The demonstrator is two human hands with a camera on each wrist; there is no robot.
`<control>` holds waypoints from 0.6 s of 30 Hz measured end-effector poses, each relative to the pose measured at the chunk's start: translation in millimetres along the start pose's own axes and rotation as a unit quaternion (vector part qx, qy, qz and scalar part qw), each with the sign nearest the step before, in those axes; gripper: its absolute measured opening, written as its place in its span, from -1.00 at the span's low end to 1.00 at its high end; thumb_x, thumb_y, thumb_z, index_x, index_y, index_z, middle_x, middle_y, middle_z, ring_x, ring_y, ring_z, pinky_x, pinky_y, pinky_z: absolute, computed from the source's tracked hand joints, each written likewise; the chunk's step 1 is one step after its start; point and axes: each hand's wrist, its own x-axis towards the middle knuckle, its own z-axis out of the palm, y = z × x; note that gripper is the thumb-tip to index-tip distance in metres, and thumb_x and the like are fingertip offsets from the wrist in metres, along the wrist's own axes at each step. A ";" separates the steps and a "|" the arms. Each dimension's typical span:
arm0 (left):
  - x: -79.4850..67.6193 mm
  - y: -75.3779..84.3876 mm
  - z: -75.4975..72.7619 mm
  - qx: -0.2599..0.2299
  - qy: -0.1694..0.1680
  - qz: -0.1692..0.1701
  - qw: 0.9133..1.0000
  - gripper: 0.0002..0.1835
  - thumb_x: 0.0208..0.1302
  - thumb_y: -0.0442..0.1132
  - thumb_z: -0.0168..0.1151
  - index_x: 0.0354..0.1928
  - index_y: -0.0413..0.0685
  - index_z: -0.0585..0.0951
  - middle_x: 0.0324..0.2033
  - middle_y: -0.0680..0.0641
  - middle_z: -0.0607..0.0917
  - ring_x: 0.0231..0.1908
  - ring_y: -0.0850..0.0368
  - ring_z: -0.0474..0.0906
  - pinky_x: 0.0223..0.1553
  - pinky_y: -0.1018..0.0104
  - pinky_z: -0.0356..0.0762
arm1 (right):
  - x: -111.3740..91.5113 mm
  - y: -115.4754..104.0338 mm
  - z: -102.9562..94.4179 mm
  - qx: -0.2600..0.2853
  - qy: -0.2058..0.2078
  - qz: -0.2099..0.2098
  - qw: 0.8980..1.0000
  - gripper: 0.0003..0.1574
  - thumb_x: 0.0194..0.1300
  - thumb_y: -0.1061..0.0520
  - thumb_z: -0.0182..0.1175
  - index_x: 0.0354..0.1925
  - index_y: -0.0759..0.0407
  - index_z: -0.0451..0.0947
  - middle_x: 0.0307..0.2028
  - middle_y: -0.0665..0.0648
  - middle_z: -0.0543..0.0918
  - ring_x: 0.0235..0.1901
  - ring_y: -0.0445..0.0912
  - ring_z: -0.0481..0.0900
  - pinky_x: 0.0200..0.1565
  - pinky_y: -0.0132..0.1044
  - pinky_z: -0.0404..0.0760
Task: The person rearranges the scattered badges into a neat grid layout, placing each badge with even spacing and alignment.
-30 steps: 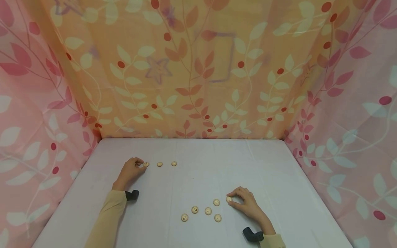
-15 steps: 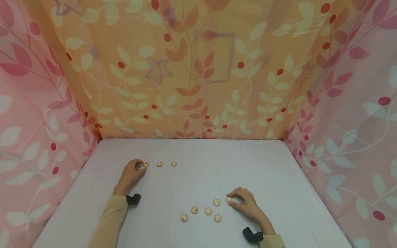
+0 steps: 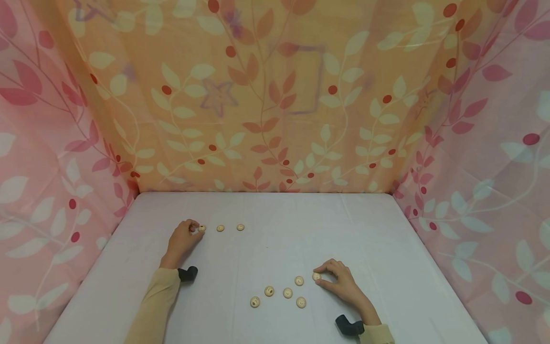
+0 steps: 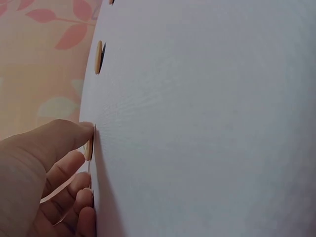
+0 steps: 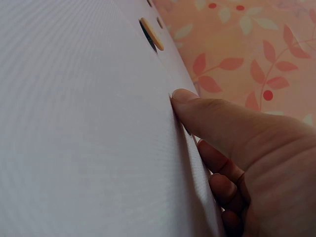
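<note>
At the back left of the table, three small round wooden discs stand in a row. My left hand pinches the leftmost disc between thumb and fingers. In the left wrist view that disc is partly hidden by the thumb, and the middle disc lies a little beyond. Front and right of centre, my right hand holds another wooden disc by its edges. The right wrist view shows the thumb down at the tabletop, covering most of that disc.
Several more marked wooden discs lie loosely grouped left of my right hand, one disc being nearest to it. A white cloth covers the table. Flowered curtains enclose the back and both sides. Dark wrist mounts jut from both wrists.
Half a second ago my left thumb stood away from the leftmost disc; now it is back against it. My left forearm has shifted slightly right. The right hand stays put.
</note>
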 end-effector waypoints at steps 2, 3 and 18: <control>0.0 2.0 -0.5 0.006 0.001 -0.002 1.000 -0.66 0.15 -0.13 0.25 -0.13 -0.24 0.54 -0.31 -0.19 0.53 -0.32 -0.03 0.45 -0.37 0.23 0.32 | 0.1 -0.3 -0.2 0.001 -0.004 0.008 1.000 -0.71 0.00 -0.15 0.36 -0.23 -0.31 0.59 -0.25 -0.31 0.54 -0.21 -0.27 0.37 -0.10 -0.17 0.18; -0.1 2.8 -0.8 0.009 0.002 -0.003 1.000 -0.66 0.15 -0.13 0.25 -0.14 -0.23 0.54 -0.31 -0.19 0.53 -0.33 -0.03 0.44 -0.38 0.23 0.31 | 0.1 -0.9 -0.7 0.005 -0.007 0.018 1.000 -0.71 -0.01 -0.16 0.36 -0.23 -0.33 0.58 -0.26 -0.34 0.53 -0.20 -0.28 0.37 -0.08 -0.17 0.17; 0.9 1.9 -1.8 0.000 0.005 -0.010 1.000 -0.66 0.15 -0.17 0.24 -0.10 -0.26 0.52 -0.30 -0.21 0.54 -0.30 -0.05 0.45 -0.32 0.13 0.35 | 0.4 -3.8 -2.2 0.008 -0.017 0.033 0.999 -0.70 -0.03 -0.16 0.37 -0.24 -0.37 0.57 -0.26 -0.36 0.52 -0.19 -0.26 0.37 -0.05 -0.14 0.17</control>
